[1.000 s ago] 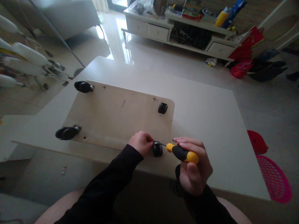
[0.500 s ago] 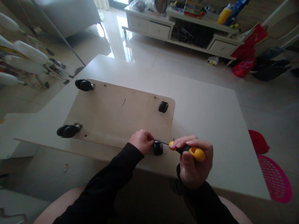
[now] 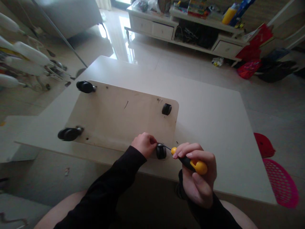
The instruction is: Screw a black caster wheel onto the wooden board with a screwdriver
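A pale wooden board (image 3: 111,114) lies on the white table with black caster wheels at its corners. My right hand (image 3: 199,171) is wrapped round a yellow-and-black screwdriver (image 3: 188,162). Its thin shaft slants left to the near right caster (image 3: 161,151); the tip is hidden there. Just left of that caster, my left hand (image 3: 145,144) has thumb and fingers pinched together; whatever sits between them is too small to make out. The far right caster (image 3: 166,109), far left caster (image 3: 85,86) and near left caster (image 3: 69,134) stand up from the board.
The white table (image 3: 209,114) extends right of the board, its near edge close to my legs. A pink perforated seat (image 3: 281,183) and a red piece (image 3: 264,145) are beside its right end. Beyond the floor stands a cluttered white cabinet (image 3: 152,27). White-padded equipment (image 3: 32,52) stands at the left.
My right hand has turned on the screwdriver, and its handle end has swung down and slightly left, towards me. The left hand, board and casters look unmoved.
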`<state>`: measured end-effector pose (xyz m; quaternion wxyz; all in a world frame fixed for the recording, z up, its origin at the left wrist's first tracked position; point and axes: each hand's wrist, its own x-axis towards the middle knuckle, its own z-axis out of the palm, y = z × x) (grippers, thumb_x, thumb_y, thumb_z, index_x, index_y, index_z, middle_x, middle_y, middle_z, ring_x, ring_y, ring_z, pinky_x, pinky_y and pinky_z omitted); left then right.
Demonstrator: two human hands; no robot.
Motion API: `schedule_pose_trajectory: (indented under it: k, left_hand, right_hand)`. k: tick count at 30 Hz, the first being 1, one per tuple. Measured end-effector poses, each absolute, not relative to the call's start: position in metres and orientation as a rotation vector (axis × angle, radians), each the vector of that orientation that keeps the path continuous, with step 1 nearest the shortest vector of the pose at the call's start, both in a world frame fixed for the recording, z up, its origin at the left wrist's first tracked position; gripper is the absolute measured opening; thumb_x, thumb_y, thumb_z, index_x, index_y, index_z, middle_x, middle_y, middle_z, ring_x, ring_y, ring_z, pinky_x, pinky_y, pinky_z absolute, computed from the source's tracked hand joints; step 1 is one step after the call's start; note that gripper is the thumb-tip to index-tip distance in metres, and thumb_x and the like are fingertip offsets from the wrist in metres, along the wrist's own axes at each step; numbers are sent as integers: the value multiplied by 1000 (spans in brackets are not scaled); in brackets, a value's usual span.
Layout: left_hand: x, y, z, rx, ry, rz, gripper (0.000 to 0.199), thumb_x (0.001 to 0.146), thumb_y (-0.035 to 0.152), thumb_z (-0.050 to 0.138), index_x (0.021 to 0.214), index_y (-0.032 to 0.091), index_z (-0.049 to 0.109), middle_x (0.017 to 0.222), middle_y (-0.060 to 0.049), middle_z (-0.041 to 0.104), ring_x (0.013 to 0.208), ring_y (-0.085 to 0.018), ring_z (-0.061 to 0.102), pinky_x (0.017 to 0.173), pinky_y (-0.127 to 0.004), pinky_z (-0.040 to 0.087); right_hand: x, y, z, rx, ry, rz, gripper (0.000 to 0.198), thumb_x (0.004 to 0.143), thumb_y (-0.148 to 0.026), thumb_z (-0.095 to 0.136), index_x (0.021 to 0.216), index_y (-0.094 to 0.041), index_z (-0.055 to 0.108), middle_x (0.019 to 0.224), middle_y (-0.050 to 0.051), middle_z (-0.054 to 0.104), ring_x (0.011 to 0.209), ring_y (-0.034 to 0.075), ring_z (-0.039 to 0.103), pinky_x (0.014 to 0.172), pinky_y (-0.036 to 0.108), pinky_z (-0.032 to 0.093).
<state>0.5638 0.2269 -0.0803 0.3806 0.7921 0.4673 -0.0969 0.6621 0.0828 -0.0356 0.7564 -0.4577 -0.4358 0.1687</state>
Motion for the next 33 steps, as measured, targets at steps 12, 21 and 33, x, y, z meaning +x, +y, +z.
schedule_pose_trajectory:
  k: [12, 21, 33]
  left_hand:
    - [565, 226, -79, 2039, 1205, -247, 18, 89, 26, 71, 97, 24, 87, 101, -7, 82, 96, -25, 75, 82, -33, 52]
    - [565, 226, -80, 2033, 1200, -242, 18, 90, 27, 70, 97, 25, 87, 101, -6, 83, 95, -24, 75, 80, -32, 52]
    - [565, 226, -79, 2046, 1209, -258, 17, 90, 27, 71, 98, 25, 87, 101, -6, 82, 97, -25, 76, 83, -33, 54]
  right_hand:
    - [667, 84, -39, -1008, -995, 391, 25, 92, -38, 53, 108, -22, 64, 89, 4, 63, 80, 21, 61, 69, 40, 49]
    - [676, 83, -45, -1203, -1134, 111, 29, 99, -42, 64, 117, -21, 74, 108, 10, 67, 101, 27, 71, 80, 49, 62]
    - [669, 85, -39, -1094, -932, 347, 29, 94, -45, 68, 111, -27, 56, 95, 0, 61, 75, 16, 64, 67, 35, 55]
